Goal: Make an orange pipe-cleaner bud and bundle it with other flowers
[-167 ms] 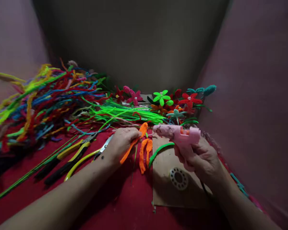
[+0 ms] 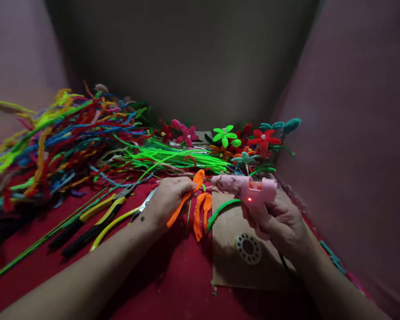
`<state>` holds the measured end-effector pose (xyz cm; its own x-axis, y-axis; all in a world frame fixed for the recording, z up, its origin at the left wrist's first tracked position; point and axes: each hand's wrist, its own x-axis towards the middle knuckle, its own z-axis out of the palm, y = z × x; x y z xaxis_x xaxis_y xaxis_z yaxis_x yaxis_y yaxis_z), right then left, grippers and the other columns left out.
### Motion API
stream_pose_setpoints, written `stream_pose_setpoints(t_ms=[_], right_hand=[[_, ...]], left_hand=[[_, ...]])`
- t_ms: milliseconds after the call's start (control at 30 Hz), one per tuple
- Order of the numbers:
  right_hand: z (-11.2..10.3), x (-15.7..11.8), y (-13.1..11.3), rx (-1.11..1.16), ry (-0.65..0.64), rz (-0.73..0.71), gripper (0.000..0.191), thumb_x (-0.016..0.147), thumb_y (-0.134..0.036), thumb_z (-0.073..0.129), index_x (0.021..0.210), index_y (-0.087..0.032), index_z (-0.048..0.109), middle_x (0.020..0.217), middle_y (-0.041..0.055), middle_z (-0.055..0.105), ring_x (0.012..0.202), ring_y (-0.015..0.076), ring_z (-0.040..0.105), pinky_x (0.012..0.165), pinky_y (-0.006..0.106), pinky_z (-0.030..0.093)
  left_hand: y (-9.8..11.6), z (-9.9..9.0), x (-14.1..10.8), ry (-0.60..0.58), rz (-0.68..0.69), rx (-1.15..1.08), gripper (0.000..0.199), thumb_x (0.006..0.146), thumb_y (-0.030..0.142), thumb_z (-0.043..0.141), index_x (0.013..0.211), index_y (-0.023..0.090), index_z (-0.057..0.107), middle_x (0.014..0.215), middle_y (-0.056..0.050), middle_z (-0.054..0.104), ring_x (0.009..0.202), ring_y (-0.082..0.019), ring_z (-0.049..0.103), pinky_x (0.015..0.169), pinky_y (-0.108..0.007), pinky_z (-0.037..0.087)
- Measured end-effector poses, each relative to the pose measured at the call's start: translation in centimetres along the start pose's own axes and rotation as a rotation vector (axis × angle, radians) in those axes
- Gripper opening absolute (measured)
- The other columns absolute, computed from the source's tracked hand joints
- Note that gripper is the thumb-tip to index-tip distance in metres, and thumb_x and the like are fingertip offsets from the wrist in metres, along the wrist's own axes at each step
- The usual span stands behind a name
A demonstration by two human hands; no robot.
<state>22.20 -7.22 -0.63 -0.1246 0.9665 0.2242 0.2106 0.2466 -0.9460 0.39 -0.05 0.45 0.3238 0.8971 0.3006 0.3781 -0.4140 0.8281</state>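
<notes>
My left hand (image 2: 175, 195) pinches an orange fuzzy piece (image 2: 199, 178), whose loop sticks up past the fingertips and whose tail hangs below. Wrapped round the handle of a pink glue gun (image 2: 260, 194) is my right hand (image 2: 283, 222). The gun's nozzle points left, close to the orange loop; whether they touch I cannot tell. A red light glows on the gun's side. More orange looped pieces (image 2: 198, 218) lie between my hands, beside a curved green stem (image 2: 222, 211).
Pliers (image 2: 103, 218) and a yellow-handled cutter (image 2: 111, 227) lie left of centre. A heap of coloured fuzzy stems (image 2: 53, 142) fills the far left. Green stems (image 2: 183, 158) and fuzzy flowers (image 2: 225, 135) stand behind. Right, a cardboard piece (image 2: 226, 266) bears a white holed ring (image 2: 248, 261).
The glue gun has shifted slightly left and down in my right hand, and its red light now shows. My left hand has barely moved.
</notes>
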Motion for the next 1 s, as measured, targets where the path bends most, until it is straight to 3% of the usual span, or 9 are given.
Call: stream_pose_setpoints(t_ms=[100,167,1000], right_hand=[[0.0,-0.1,0.0,-0.013,0.005,-0.009,0.027,0.083,-0.041,0.053,0.073,-0.015,0.054,0.061,-0.0009,0.043,0.048,0.0071,0.033,0.041,0.022,0.024],[-0.1,-0.2,0.0,-0.032,0.011,-0.024,0.028,0.082,-0.041,0.053,0.071,-0.015,0.054,0.062,-0.0004,0.044,0.048,0.0073,0.033,0.041,0.022,0.025],[-0.1,-0.1,0.2,0.005,0.075,-0.044,0.026,0.084,-0.041,0.053,0.074,-0.017,0.054,0.057,-0.0022,0.042,0.047,0.0075,0.034,0.041,0.022,0.027]], left_hand=[[0.4,0.1,-0.1,-0.014,-0.303,-0.315,0.02,0.07,0.02,0.044,0.05,0.019,0.043,0.045,0.004,0.039,0.036,-0.008,0.035,0.036,-0.021,0.026],[0.5,0.2,-0.1,-0.008,-0.359,-0.39,0.02,0.069,0.02,0.047,0.049,0.019,0.046,0.044,0.004,0.039,0.036,-0.008,0.035,0.035,-0.021,0.025],[-0.6,0.4,0.0,-0.016,-0.33,-0.404,0.023,0.068,0.022,0.052,0.047,0.017,0.046,0.043,0.005,0.04,0.037,-0.007,0.036,0.038,-0.021,0.025]])
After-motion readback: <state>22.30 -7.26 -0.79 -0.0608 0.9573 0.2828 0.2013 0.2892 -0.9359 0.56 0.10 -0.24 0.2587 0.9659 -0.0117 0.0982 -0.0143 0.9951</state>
